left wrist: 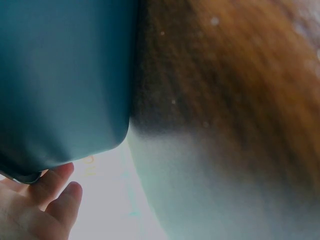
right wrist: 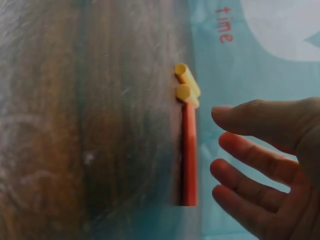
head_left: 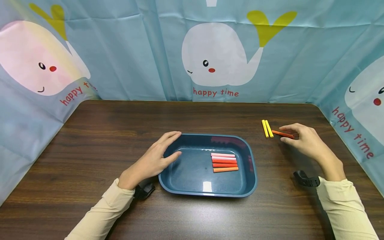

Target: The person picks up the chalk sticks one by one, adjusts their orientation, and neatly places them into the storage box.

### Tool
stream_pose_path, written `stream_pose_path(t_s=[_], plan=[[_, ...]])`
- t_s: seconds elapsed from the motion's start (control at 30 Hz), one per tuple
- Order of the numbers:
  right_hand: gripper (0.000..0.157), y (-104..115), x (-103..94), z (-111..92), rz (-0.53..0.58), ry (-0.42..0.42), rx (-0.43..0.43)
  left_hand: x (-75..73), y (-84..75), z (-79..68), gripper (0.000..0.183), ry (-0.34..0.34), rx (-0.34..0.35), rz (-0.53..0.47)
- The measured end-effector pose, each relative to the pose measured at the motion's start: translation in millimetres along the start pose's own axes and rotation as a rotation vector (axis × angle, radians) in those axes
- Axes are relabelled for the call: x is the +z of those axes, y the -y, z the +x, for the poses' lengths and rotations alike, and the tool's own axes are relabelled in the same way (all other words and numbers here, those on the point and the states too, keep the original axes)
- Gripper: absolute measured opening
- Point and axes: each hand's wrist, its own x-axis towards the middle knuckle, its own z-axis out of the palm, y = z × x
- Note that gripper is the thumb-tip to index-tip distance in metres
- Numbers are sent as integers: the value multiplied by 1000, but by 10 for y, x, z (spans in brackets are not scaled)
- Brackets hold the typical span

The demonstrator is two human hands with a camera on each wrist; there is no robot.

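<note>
Apart — left hand [head_left: 154,156] at tray rim [head_left: 207,194], right hand [head_left: 308,141] near red stick [head_left: 282,134]

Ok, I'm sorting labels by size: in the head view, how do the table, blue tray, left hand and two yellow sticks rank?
1. Table
2. Blue tray
3. Left hand
4. Two yellow sticks: they look alike, so unranked against each other.

smooth plastic tray [head_left: 189,176], glossy wood-grain table [head_left: 90,146], matt sticks [head_left: 224,161], creased sheet [head_left: 156,56]
</note>
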Motion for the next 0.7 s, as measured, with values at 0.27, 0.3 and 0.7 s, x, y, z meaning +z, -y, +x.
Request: stream_pose_path(t_s=[0.27,0.3,0.7], plan=[[46,-20,77,18,-21,123,10,-6,-1,-7,63,1,-9,5],[46,-24,81,20,-27,128,11,-5,-1,-6,63,1,-8,5],[30,-102,94,4,-53,118,7,3,-10,1,63,-1,-5,2]])
